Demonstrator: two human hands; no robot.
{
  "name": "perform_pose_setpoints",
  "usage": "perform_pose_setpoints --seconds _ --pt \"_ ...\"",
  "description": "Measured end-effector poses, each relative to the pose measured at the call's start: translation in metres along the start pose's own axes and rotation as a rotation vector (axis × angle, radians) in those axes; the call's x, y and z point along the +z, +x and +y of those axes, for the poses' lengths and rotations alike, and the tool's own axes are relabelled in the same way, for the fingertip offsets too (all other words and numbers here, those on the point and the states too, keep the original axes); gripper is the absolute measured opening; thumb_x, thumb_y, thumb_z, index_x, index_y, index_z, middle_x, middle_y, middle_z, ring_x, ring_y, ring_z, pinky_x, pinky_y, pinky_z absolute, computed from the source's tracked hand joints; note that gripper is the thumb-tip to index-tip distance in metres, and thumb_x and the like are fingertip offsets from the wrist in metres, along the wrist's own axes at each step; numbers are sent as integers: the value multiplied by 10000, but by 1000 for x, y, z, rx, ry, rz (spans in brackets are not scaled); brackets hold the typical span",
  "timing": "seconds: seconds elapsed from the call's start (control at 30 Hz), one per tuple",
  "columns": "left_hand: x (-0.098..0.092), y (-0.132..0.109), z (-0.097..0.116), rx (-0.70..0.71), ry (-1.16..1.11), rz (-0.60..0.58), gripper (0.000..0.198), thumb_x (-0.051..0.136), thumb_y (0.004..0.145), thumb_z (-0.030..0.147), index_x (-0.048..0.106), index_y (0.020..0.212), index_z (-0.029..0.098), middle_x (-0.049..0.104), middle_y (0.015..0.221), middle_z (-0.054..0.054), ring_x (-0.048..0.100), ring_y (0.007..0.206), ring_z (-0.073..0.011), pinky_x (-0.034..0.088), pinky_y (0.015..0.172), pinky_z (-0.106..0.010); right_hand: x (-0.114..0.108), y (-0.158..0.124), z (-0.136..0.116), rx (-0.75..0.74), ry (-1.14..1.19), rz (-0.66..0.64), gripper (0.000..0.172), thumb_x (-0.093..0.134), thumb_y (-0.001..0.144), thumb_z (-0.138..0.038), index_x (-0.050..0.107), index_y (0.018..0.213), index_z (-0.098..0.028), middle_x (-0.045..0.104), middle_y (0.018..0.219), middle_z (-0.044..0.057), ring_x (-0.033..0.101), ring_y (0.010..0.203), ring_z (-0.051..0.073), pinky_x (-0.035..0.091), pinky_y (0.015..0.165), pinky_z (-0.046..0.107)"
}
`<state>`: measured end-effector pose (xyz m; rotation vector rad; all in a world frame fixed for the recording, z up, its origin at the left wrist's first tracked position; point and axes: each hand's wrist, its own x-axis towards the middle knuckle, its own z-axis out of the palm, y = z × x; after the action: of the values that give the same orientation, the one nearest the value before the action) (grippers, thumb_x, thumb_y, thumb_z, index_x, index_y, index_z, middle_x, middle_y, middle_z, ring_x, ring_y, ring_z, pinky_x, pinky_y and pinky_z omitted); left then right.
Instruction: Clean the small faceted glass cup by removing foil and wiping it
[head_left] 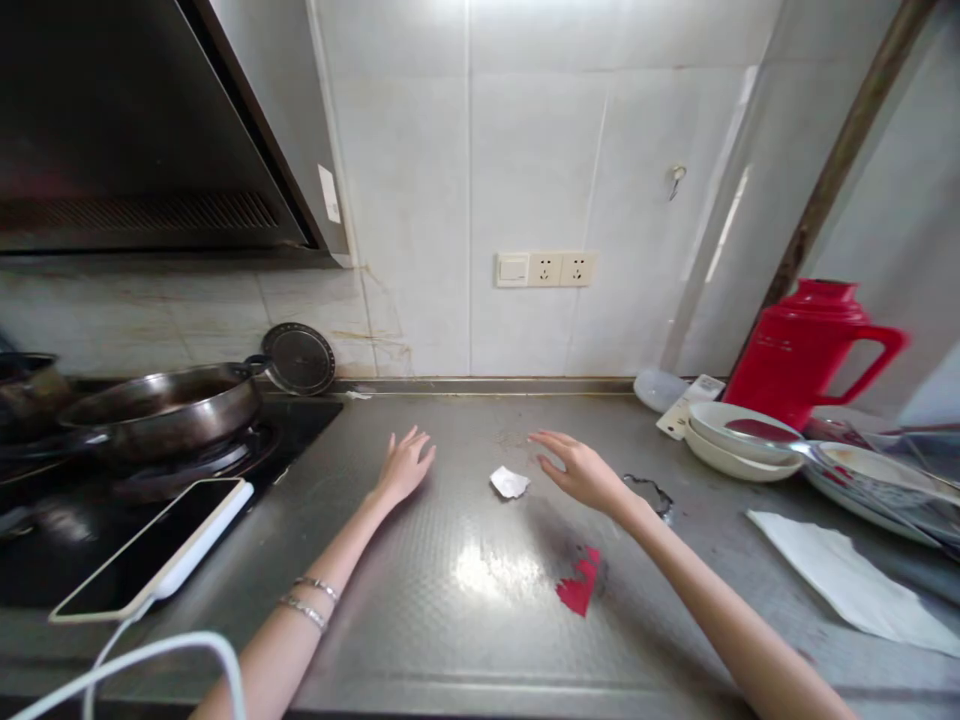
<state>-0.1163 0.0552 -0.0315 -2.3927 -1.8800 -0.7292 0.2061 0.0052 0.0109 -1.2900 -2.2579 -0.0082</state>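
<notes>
My left hand is over the metal counter, fingers spread and holding nothing. My right hand reaches in from the right, its fingers apart and nothing in them. Between the two hands lies a small crumpled white scrap, nearer to the right fingertips but not touched. A torn red scrap lies closer to the front, left of my right forearm. Just behind my right wrist is a dark ring-shaped band, partly hidden by the arm. Whether either palm touches the counter, I cannot tell.
On the left, a pan sits on the stove, with a phone and white cable in front. To the right stand a red thermos jug, stacked bowls, a plate and a white paper sheet.
</notes>
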Motion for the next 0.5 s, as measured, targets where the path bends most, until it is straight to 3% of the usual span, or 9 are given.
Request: perform_pose_setpoints --seconds 0.1,0.2,0.27,0.4,0.5 --pt "-6 1 32 74 -108 -36 383 390 932 403 596 1181 197 570 1318 -73 359 1358 -221 132 1145 -512 -36 -16 10 -22 98 110 432 439 898 -373 540 1274 -186 568 1316 92 520 1229 238 404 1052 377" --pt "-2 1 67 157 -259 -123 437 435 905 466 593 1206 192 558 1330 -86 377 1348 -224 222 1135 -444 -62 -39 36 43 128 173 465 464 877 -441 539 1274 -212 584 1296 82 517 1228 273 392 1061 438" --pt "6 1 91 216 -314 -141 467 465 884 495 597 1205 183 556 1331 -98 395 1336 -231 258 1122 -424 -73 -56 58 73 63 113 560 524 839 -483 482 1332 -222 510 1377 86 452 1287 288 344 1095 451" --pt "29 1 131 369 -306 -259 533 544 825 541 556 1251 221 524 1363 -95 354 1360 -252 181 1143 -480 -76 -86 99 153 -1 -67 879 640 724 -556 293 1451 -205 353 1486 115 299 1377 329 265 1130 492" --pt "46 1 158 431 -335 -344 746 598 738 630 494 1313 166 455 1412 -151 288 1389 -282 175 1150 -467 -68 -103 123 228 38 -117 978 680 659 -572 270 1459 -186 321 1497 144 300 1374 339 284 1124 476"
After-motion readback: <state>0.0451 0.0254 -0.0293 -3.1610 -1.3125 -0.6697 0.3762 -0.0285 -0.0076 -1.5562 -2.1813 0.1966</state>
